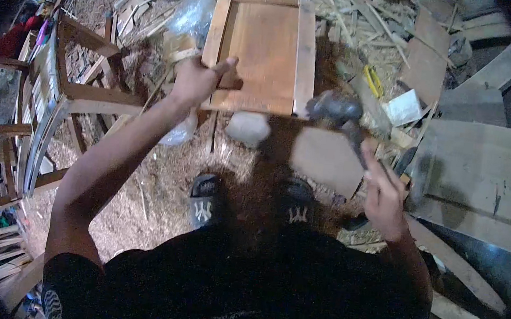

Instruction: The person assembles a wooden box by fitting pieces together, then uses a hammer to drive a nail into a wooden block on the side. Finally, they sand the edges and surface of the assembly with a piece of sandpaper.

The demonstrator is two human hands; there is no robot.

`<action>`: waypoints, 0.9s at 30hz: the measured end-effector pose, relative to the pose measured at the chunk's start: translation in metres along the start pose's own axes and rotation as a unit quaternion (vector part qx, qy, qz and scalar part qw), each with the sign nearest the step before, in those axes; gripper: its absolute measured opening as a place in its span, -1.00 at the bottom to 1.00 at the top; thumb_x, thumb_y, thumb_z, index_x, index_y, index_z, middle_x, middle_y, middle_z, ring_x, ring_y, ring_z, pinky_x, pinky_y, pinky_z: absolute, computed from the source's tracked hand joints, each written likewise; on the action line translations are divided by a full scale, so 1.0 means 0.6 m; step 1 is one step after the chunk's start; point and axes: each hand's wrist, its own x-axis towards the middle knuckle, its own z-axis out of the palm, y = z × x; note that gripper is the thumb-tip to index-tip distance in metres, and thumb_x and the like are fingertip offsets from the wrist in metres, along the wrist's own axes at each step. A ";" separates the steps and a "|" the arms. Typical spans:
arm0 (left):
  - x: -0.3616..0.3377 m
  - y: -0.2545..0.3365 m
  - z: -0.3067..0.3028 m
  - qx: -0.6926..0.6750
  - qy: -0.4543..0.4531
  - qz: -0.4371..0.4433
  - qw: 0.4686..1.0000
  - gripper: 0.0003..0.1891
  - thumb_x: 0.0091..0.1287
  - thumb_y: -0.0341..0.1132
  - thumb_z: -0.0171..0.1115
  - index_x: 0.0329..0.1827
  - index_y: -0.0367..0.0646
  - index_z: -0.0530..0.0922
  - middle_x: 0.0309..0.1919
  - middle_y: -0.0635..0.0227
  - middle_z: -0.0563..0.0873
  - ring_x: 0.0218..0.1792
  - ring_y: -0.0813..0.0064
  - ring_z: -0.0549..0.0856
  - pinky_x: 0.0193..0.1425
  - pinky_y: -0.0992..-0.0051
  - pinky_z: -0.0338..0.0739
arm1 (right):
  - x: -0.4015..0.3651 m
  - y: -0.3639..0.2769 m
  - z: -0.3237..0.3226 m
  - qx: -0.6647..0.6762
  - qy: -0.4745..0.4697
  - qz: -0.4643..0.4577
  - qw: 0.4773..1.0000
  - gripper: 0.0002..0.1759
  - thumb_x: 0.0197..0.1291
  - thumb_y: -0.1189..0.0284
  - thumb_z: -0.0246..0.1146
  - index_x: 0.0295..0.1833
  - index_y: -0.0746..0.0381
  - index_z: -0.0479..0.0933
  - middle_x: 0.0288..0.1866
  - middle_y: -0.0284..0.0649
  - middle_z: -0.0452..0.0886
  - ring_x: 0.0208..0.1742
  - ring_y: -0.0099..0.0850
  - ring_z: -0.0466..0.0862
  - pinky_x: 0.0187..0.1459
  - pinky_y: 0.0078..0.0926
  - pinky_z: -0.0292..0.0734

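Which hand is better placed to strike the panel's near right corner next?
Right, probably. The right hand holds the hammer, whose blurred head is beside that corner of the panel. The left hand is taken up, its grip on the panel's near left edge.

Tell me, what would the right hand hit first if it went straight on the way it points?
Probably the near right corner of the wooden panel: the right hand, gripping a hammer, points up-left toward it. Depth is unclear, though.
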 end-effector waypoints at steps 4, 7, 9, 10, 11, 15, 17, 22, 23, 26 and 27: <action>0.009 0.017 -0.011 -0.013 -0.005 -0.114 0.993 -0.46 0.32 -0.08 0.42 0.11 -0.42 0.61 -0.13 0.13 0.78 -0.19 0.40 0.78 -0.07 0.38 0.67 | -0.012 0.043 0.047 0.016 0.086 0.147 0.985 -0.44 0.44 0.59 0.00 0.53 0.18 0.32 -0.06 0.16 0.66 -0.19 -0.01 0.68 -0.05 -0.21 0.56; 0.031 -0.016 -0.025 -0.076 -0.002 -0.218 0.973 -0.49 0.41 -0.06 0.30 0.14 -0.39 0.58 -0.15 0.14 0.78 -0.26 0.34 0.80 -0.20 0.34 0.70 | -0.018 0.130 0.077 0.018 0.082 0.251 0.964 -0.48 0.50 0.44 0.05 0.53 0.17 0.31 -0.25 0.10 0.65 -0.34 -0.13 0.64 -0.17 -0.25 0.56; 0.035 -0.026 -0.034 -0.197 -0.068 -0.233 0.950 -0.49 0.45 -0.04 0.24 0.18 -0.36 0.55 -0.11 0.12 0.77 -0.24 0.33 0.81 -0.17 0.33 0.72 | -0.011 0.155 0.078 0.022 0.060 0.352 0.934 -0.53 0.49 0.43 0.08 0.46 0.29 0.38 0.09 0.08 0.68 -0.04 -0.28 0.70 0.08 -0.38 0.53; 0.024 -0.007 -0.038 -0.322 -0.127 -0.249 0.904 -0.48 0.48 -0.02 0.19 0.23 -0.33 0.53 -0.07 0.11 0.77 -0.22 0.32 0.81 -0.14 0.32 0.74 | -0.016 0.169 0.082 0.028 0.069 0.353 0.933 -0.53 0.49 0.43 0.08 0.46 0.29 0.38 0.09 0.08 0.68 -0.04 -0.28 0.70 0.08 -0.38 0.53; 0.012 0.013 -0.044 -0.296 -0.138 -0.239 0.915 -0.47 0.53 0.03 0.08 0.31 -0.24 0.48 0.02 0.11 0.75 -0.16 0.33 0.81 -0.05 0.33 0.76 | -0.026 0.193 0.090 0.017 0.088 0.326 0.941 -0.54 0.48 0.44 0.10 0.42 0.31 0.41 0.10 0.10 0.68 0.05 -0.24 0.70 0.15 -0.36 0.50; 0.015 0.041 -0.056 -0.303 -0.147 -0.187 0.923 -0.46 0.53 0.07 0.09 0.32 -0.17 0.50 0.07 0.20 0.75 -0.07 0.38 0.79 0.05 0.42 0.72 | -0.039 0.239 0.097 -0.011 0.095 0.299 0.950 -0.61 0.42 0.45 0.18 0.29 0.35 0.51 0.08 0.15 0.67 0.12 -0.03 0.68 0.18 -0.23 0.51; 0.029 0.030 -0.059 -0.327 -0.137 -0.180 0.918 -0.49 0.52 0.07 0.10 0.28 -0.16 0.53 0.00 0.23 0.76 -0.09 0.39 0.78 0.04 0.43 0.71 | -0.019 0.248 0.091 0.019 0.039 0.343 0.938 -0.61 0.35 0.43 0.28 0.24 0.31 0.55 0.10 0.11 0.65 0.16 0.04 0.65 0.20 -0.18 0.50; 0.018 0.070 -0.057 -0.270 -0.191 -0.175 0.927 -0.48 0.56 0.07 0.03 0.34 -0.13 0.49 0.01 0.21 0.76 -0.11 0.38 0.80 -0.04 0.40 0.75 | 0.152 0.050 -0.024 0.001 0.102 0.001 0.995 -0.37 0.19 0.15 0.44 0.30 0.24 0.53 0.15 -0.01 0.62 0.21 -0.03 0.59 0.27 -0.21 0.45; 0.012 0.064 -0.038 -0.338 -0.159 -0.145 0.916 -0.48 0.56 0.08 0.02 0.36 -0.13 0.48 0.03 0.20 0.75 -0.08 0.36 0.80 -0.04 0.38 0.76 | 0.175 0.013 -0.033 -0.036 0.083 -0.025 0.996 -0.31 0.15 0.07 0.45 0.29 0.23 0.53 0.17 0.00 0.61 0.23 -0.03 0.58 0.28 -0.19 0.43; 0.017 0.061 -0.023 -0.319 -0.186 -0.164 0.915 -0.47 0.56 0.08 0.02 0.37 -0.13 0.46 0.05 0.20 0.74 -0.05 0.35 0.79 0.00 0.38 0.76 | 0.215 -0.023 -0.001 -0.050 0.050 -0.055 0.996 -0.25 0.10 0.02 0.49 0.27 0.29 0.52 0.16 0.04 0.62 0.22 -0.02 0.60 0.26 -0.18 0.46; 0.022 0.058 -0.013 -0.348 -0.191 -0.169 0.902 -0.46 0.56 0.08 0.02 0.38 -0.13 0.45 0.08 0.21 0.73 -0.05 0.36 0.79 0.02 0.41 0.75 | 0.223 -0.023 0.012 -0.024 0.037 -0.065 0.997 -0.25 0.10 0.06 0.51 0.25 0.34 0.51 0.13 0.08 0.64 0.18 -0.02 0.63 0.23 -0.19 0.49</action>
